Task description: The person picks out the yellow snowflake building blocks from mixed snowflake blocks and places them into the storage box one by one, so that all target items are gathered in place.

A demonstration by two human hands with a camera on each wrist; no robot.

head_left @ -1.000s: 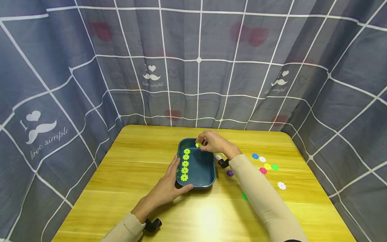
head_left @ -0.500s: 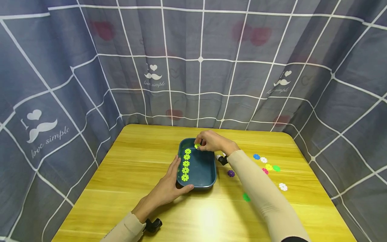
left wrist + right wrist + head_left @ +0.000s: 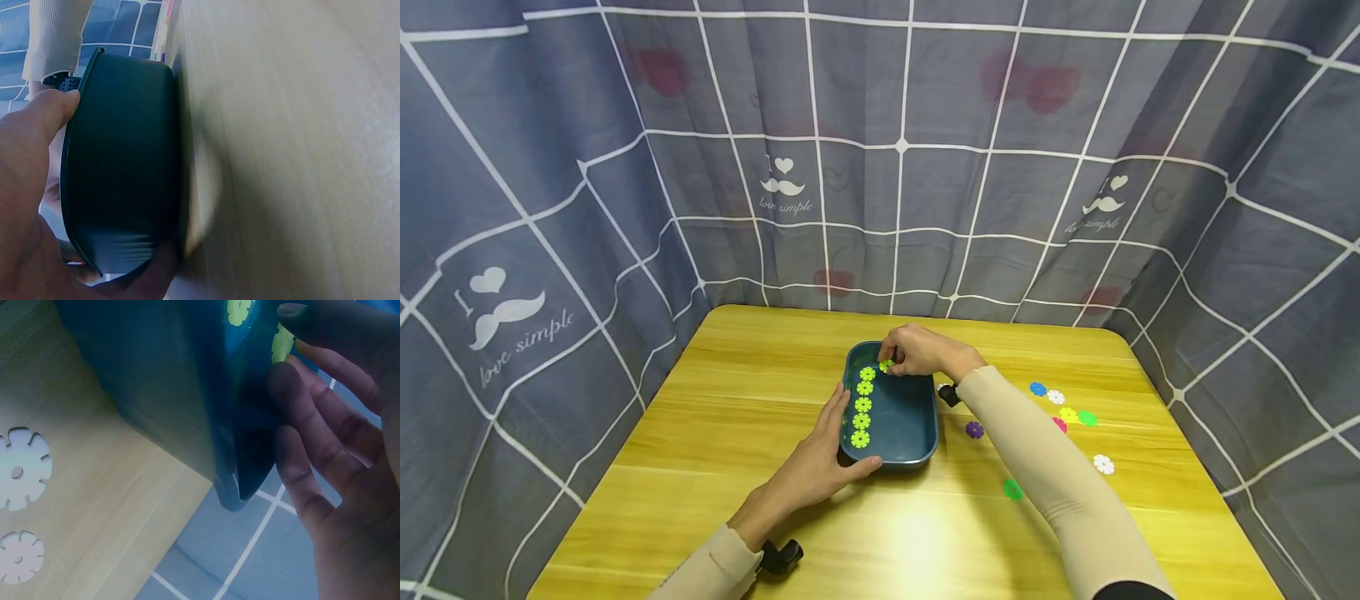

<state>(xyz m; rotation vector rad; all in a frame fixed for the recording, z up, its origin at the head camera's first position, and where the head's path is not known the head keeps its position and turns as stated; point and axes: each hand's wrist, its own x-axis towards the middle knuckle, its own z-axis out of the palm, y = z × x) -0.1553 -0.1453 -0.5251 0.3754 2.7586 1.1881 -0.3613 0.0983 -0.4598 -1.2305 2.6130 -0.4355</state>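
My left hand (image 3: 815, 462) grips the near-left corner of a dark teal rectangular tray (image 3: 914, 454), thumb on the near rim and fingers along the left wall. In the left wrist view the thumb lies on the rim of the tray (image 3: 125, 156). Over the far end of the tray my right hand (image 3: 917, 350) pinches a yellow-green flower-shaped disc (image 3: 283, 344) between thumb and fingertips. Several matching discs (image 3: 862, 404) form a row along the tray's left side. The pinched disc is just right of the row's far end; whether it touches the tray floor I cannot tell.
Right of the tray, loose flower discs lie on the wooden table (image 3: 760, 392): purple (image 3: 974, 430), blue (image 3: 1037, 389), white (image 3: 1103, 464), yellow (image 3: 1067, 414) and green (image 3: 1013, 489) among them. Grid-patterned curtains (image 3: 865, 192) surround the table's back and sides.
My right hand has moved slightly left with the pinched disc, closer to the far end of the row. My left hand keeps its place on the tray.
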